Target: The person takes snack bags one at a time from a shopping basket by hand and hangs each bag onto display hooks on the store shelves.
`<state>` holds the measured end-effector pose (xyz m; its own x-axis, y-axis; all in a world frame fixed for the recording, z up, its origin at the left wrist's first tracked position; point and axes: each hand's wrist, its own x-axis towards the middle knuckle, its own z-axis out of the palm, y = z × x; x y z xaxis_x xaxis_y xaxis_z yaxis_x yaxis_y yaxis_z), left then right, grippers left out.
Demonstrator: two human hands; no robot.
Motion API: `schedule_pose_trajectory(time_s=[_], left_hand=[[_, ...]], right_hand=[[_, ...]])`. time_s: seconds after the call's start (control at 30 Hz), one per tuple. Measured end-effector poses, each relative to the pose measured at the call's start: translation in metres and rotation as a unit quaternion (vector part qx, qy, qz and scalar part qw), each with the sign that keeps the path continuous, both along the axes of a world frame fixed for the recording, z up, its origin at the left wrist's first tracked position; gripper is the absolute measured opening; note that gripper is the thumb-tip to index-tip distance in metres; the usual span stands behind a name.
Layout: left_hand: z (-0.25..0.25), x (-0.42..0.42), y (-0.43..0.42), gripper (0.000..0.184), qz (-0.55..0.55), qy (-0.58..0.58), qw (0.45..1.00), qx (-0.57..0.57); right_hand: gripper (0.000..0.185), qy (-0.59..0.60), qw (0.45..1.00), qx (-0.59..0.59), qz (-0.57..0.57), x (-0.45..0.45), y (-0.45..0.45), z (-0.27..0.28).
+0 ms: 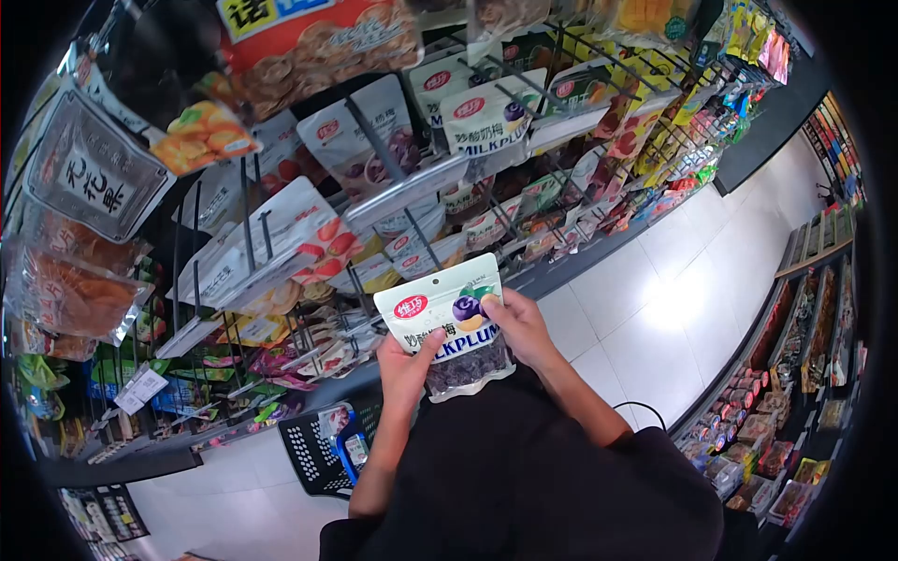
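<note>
A white snack pouch (468, 366) marked "MILKPLUM", with a red oval logo, plum pictures and a see-through lower part showing dark pieces, is held up in front of the body. At its left edge my left hand (408, 366) grips it, the thumb lying on the front. My right hand (521, 327) pinches its upper right side, thumb over the plum picture. Both hands are closed on the pouch. Behind it, a similar MILKPLUM pouch (491, 112) hangs on the rack.
Shelf racks (407, 194) with hanging snack bags and metal hooks stretch across the left and top. Below left of the hands is a dark basket (313, 458) with items inside. White floor tiles (655, 280) run to the right, beside another stocked shelf (748, 402).
</note>
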<state>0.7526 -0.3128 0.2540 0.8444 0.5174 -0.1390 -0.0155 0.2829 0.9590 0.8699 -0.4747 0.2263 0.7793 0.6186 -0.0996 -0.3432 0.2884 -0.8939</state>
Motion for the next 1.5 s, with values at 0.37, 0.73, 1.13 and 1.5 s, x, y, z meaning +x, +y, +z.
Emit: schedule_pose_trajectory(time_s=[0.37, 0.73, 1.13, 1.5], left_hand=[[0.074, 0.130, -0.028, 0.025, 0.039, -0.019, 0.991, 0.130], [0.099, 0.222, -0.049, 0.036, 0.153, -0.121, 0.950, 0.242], [0.113, 0.235, -0.057, 0.033, 0.194, -0.124, 0.919, 0.318], [0.123, 0.241, -0.060, 0.032, 0.186, -0.132, 0.961, 0.156]], right_hand=[[0.034, -0.050, 0.996, 0.064, -0.046, 0.091, -0.036, 0.038], [0.029, -0.097, 0.986, 0.120, -0.059, 0.176, -0.041, 0.067], [0.029, -0.121, 0.982, 0.136, -0.045, 0.198, -0.038, 0.074], [0.026, -0.141, 0.981, 0.128, -0.044, 0.203, -0.042, 0.088]])
